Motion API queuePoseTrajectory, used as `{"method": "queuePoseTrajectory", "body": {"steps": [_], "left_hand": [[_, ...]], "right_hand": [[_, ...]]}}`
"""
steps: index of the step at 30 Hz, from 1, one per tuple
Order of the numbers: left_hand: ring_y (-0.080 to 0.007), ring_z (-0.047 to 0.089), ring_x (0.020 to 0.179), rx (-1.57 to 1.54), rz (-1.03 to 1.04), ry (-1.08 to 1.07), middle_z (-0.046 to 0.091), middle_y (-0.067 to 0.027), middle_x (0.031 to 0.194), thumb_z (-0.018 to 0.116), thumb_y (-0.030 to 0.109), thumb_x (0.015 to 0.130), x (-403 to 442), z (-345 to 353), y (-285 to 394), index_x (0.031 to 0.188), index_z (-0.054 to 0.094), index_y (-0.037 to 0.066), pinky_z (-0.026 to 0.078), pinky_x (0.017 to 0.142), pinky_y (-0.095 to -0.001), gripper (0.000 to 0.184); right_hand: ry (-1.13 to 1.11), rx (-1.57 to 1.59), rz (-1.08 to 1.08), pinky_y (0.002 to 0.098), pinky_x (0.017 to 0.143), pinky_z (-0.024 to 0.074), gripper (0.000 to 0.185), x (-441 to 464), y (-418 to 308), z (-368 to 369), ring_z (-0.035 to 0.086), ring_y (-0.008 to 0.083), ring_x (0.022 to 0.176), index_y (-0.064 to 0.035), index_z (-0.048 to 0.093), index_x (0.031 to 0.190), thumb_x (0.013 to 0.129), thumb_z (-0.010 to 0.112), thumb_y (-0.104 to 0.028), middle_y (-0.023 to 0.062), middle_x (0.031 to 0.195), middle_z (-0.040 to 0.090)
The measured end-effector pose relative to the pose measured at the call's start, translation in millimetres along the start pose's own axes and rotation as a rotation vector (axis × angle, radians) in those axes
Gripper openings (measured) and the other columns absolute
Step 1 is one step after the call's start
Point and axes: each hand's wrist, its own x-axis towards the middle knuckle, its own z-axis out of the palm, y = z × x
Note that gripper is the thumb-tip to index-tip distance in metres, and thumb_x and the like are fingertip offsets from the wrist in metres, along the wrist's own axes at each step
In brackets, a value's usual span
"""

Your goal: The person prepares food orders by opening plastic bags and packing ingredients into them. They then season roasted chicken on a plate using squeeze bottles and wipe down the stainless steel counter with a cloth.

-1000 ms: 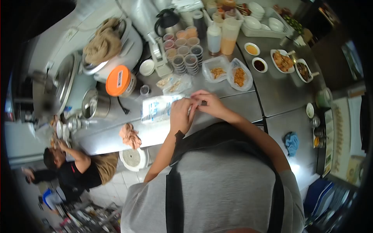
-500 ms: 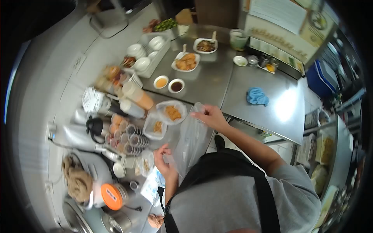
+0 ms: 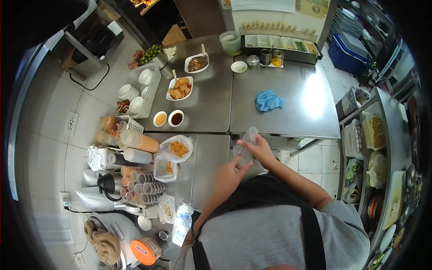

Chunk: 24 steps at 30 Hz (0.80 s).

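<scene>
While my right hand (image 3: 262, 153) pinches a clear plastic bag (image 3: 248, 143) over the counter's (image 3: 209, 157) near edge, my left hand (image 3: 230, 173) sits fingers apart by the bag's lower part; I can't tell whether they touch. Leftward I see two plastic-lined containers (image 3: 177, 149) of crumbly orange food, then squeeze bottles (image 3: 138, 141) and stacked cups (image 3: 153, 188). Farther out lie two sauce bowls (image 3: 176, 118), two filled dishes (image 3: 180, 88) and a blue cloth (image 3: 269, 100).
</scene>
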Motion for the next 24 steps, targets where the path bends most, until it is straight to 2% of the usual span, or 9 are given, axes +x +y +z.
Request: {"method": "queuePoseTrajectory", "body": {"steps": [1, 5, 6, 10, 13, 16, 20, 22, 24], "left_hand": [[-0.015, 0.056, 0.064, -0.033, -0.125, 0.022, 0.061, -0.0078, 0.072, 0.069, 0.022, 0.087, 12, 10, -12, 0.095, 0.07, 0.001, 0.045, 0.06, -0.0281, 0.023], [-0.0149, 0.055, 0.066, -0.114, 0.023, 0.174, 0.06, -0.0086, 0.075, 0.072, 0.021, 0.083, 46, 51, -69, 0.098, 0.071, 0.004, 0.043, 0.059, -0.028, 0.022], [-0.0157, 0.054, 0.066, -0.082, 0.098, 0.25, 0.06, -0.0088, 0.077, 0.073, 0.022, 0.082, 55, 54, -70, 0.1, 0.071, 0.006, 0.042, 0.058, -0.0283, 0.024], [-0.0172, 0.053, 0.065, 0.459, 0.472, 0.741, 0.059, -0.0086, 0.076, 0.075, 0.022, 0.08, 69, 61, -17, 0.099, 0.072, 0.008, 0.04, 0.058, -0.0279, 0.024], [-0.0165, 0.056, 0.067, 0.118, 0.325, 0.547, 0.061, -0.0108, 0.081, 0.074, 0.021, 0.081, 65, 86, 17, 0.101, 0.07, 0.005, 0.042, 0.057, -0.0284, 0.026], [-0.0174, 0.062, 0.073, -0.025, -0.063, 0.138, 0.066, -0.0118, 0.09, 0.067, 0.019, 0.088, 79, 123, 44, 0.105, 0.067, 0.001, 0.049, 0.059, -0.0303, 0.026], [-0.0201, 0.067, 0.085, -0.767, -0.264, 0.06, 0.066, -0.0128, 0.1, 0.048, 0.017, 0.098, 99, 166, 32, 0.112, 0.061, -0.005, 0.057, 0.072, -0.033, 0.029], [-0.0254, 0.062, 0.103, -1.124, -0.261, 0.082, 0.063, -0.017, 0.112, 0.045, 0.019, 0.095, 108, 177, 8, 0.116, 0.058, -0.005, 0.049, 0.093, -0.0407, 0.034], [-0.0272, 0.06, 0.107, -1.464, -0.246, 0.042, 0.063, -0.0171, 0.113, 0.042, 0.031, 0.095, 115, 178, 37, 0.115, 0.057, -0.003, 0.047, 0.094, -0.0435, 0.042]], "right_hand": [[-0.071, 0.038, 0.053, 0.025, 0.054, 0.0403, 0.041, -7, -13, -4, 0.049, 0.0078, 0.064, -0.0049, 0.056, 0.09, 0.083, 0.071, -0.043, 0.0, 0.075, 0.052], [-0.257, 0.305, 0.085, 0.0227, 0.059, 0.0402, 0.036, 1, 11, -29, 0.048, 0.0089, 0.066, -0.0057, 0.054, 0.101, 0.095, 0.054, -0.041, -0.0001, 0.078, 0.048], [-0.31, 0.315, 0.069, 0.0224, 0.062, 0.0409, 0.021, 3, 6, -40, 0.051, 0.0084, 0.069, -0.0073, 0.055, 0.097, 0.097, 0.054, -0.028, -0.0003, 0.08, 0.052], [-0.267, 0.25, -0.03, 0.0223, 0.067, 0.042, 0.014, 14, -12, -84, 0.051, 0.0065, 0.073, -0.0098, 0.053, 0.089, 0.088, 0.063, -0.019, -0.0032, 0.083, 0.055], [-0.196, 0.216, 0.004, 0.0233, 0.064, 0.0443, 0.015, 27, -19, -127, 0.052, 0.0073, 0.067, -0.0091, 0.053, 0.083, 0.086, 0.067, -0.013, -0.0022, 0.076, 0.057], [-0.21, 0.224, -0.039, 0.024, 0.055, 0.0429, 0.019, 34, -18, -152, 0.051, 0.0073, 0.059, -0.008, 0.053, 0.079, 0.084, 0.07, -0.015, -0.0015, 0.069, 0.056], [-0.227, 0.029, -0.123, 0.0292, 0.05, 0.0397, 0.017, 52, 0, -192, 0.053, 0.0088, 0.06, -0.0075, 0.052, 0.078, 0.076, 0.069, -0.006, 0.0001, 0.063, 0.055], [-0.123, -0.059, -0.241, 0.0316, 0.051, 0.04, 0.015, 58, 5, -215, 0.052, 0.0105, 0.058, -0.0064, 0.052, 0.076, 0.072, 0.066, -0.002, 0.0015, 0.061, 0.053], [-0.017, -0.146, -0.356, 0.0324, 0.053, 0.0408, 0.012, 55, -11, -241, 0.051, 0.0125, 0.058, -0.0058, 0.053, 0.076, 0.071, 0.063, -0.001, 0.0032, 0.06, 0.051]]}}
